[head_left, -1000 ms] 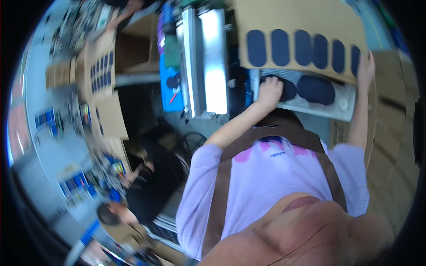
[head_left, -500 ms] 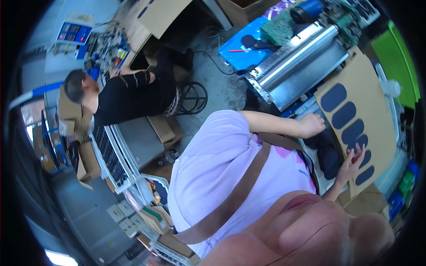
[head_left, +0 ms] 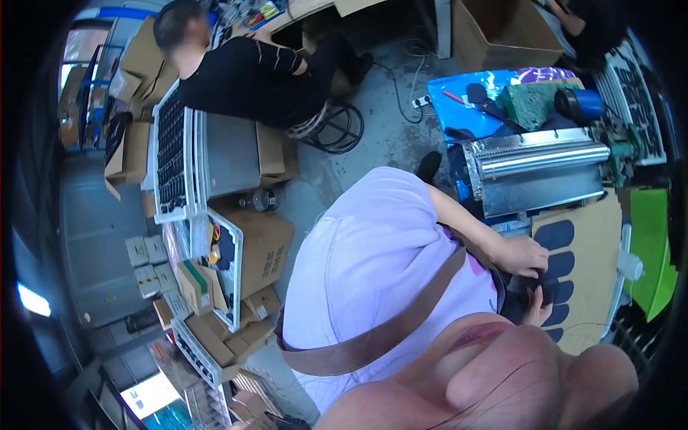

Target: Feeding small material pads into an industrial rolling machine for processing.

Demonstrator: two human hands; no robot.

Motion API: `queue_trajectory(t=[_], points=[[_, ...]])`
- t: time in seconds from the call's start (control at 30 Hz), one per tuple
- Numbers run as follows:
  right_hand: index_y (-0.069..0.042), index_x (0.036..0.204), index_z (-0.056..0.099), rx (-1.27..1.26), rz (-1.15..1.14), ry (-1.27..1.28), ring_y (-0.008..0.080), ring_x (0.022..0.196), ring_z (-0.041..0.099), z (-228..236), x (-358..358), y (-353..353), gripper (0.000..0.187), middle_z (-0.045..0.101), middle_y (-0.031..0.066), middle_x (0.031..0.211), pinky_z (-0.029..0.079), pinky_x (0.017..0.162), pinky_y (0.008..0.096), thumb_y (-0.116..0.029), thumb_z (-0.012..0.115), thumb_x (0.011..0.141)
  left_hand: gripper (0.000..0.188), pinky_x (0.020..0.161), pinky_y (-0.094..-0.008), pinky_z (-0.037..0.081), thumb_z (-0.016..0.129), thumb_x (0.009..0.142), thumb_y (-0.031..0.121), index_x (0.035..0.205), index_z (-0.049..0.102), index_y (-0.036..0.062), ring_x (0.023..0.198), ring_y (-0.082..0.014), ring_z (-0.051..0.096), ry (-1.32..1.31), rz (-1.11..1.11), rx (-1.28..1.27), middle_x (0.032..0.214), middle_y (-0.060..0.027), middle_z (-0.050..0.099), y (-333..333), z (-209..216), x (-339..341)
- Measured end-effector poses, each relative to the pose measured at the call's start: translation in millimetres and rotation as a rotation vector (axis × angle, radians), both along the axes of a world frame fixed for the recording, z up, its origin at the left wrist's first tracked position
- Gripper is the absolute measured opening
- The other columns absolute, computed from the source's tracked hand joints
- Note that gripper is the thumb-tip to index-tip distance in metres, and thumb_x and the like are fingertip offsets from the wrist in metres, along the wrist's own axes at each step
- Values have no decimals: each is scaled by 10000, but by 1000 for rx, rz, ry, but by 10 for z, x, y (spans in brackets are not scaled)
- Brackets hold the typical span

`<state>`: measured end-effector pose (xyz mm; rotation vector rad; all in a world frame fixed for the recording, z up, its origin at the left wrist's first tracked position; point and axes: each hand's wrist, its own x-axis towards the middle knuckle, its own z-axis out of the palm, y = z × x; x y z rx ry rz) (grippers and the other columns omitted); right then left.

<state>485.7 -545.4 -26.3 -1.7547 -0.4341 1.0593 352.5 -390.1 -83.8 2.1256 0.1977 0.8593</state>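
Observation:
My left hand (head_left: 519,255) is closed, its bent fingertips on a small dark piece (head_left: 542,282) at the near edge of a cardboard sheet. Just below it, my right hand (head_left: 536,309) pinches at the same dark piece; part of this hand is hidden by my chin and chest. The piece's outline is lost between the fingers. On the cardboard sheet (head_left: 595,287), several dark blue rounded oval pads (head_left: 554,234) lie in a row beside my hands. A dark heap (head_left: 513,288) sits close to my body, partly covered.
A metal roller machine (head_left: 541,168) stands beyond my left hand, with a blue plastic sheet (head_left: 459,118) behind it. A small white bottle (head_left: 630,266) is past the cardboard. A person in black (head_left: 251,79) sits working at the upper left, near stacked white trays (head_left: 190,158).
My view has turned. My right hand has drawn back from the row of pads, its fingers now bent, and meets my left hand at the cardboard's near edge.

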Motion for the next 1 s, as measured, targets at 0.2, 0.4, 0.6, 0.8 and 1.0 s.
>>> queue_trajectory(t=[0.2, 0.4, 0.6, 0.8, 1.0], points=[[61, 1182, 587, 233, -240, 181, 194, 962, 640, 22, 48, 511, 282, 655, 148, 1069, 544, 870, 291, -70, 608, 933, 132, 707, -381, 508, 644, 841, 125, 963, 605, 90, 833, -307, 599, -60, 21, -31, 933, -94, 599, 410, 230, -6], [65, 1119, 623, 529, -236, 217, 205, 879, 669, 320, 415, 1534, 251, 689, 123, 1002, 548, 863, 323, -78, 597, 915, 186, 657, -263, 461, 632, 845, 1, 1028, 662, 10, 705, -168, 562, 78, 26, -354, 941, -79, 620, 1057, 816, -37], [38, 1080, 660, 734, -45, 272, 166, 848, 671, 46, 895, 2161, 205, 707, 95, 981, 557, 864, 324, -87, 582, 938, 151, 660, -225, 435, 614, 883, -15, 1017, 683, -15, 717, -137, 538, 83, -140, -468, 932, -70, 624, 1235, 1098, -126], [-1, 1030, 681, 449, -33, 158, 133, 800, 640, -228, 758, 2363, 239, 688, 79, 885, 530, 771, 227, -214, 682, 921, 156, 669, -226, 438, 615, 890, -16, 1022, 697, -11, 735, -134, 544, 105, -167, -490, 957, -71, 642, 1451, 1333, -591], [-12, 957, 690, 238, 80, 24, 103, 720, 575, -366, 789, 2435, 295, 632, 42, 798, 465, 678, 190, -299, 722, 898, 152, 688, -237, 455, 635, 888, 25, 1019, 711, 13, 751, -129, 558, 112, -22, -438, 972, -73, 659, 2038, 1459, -867]])
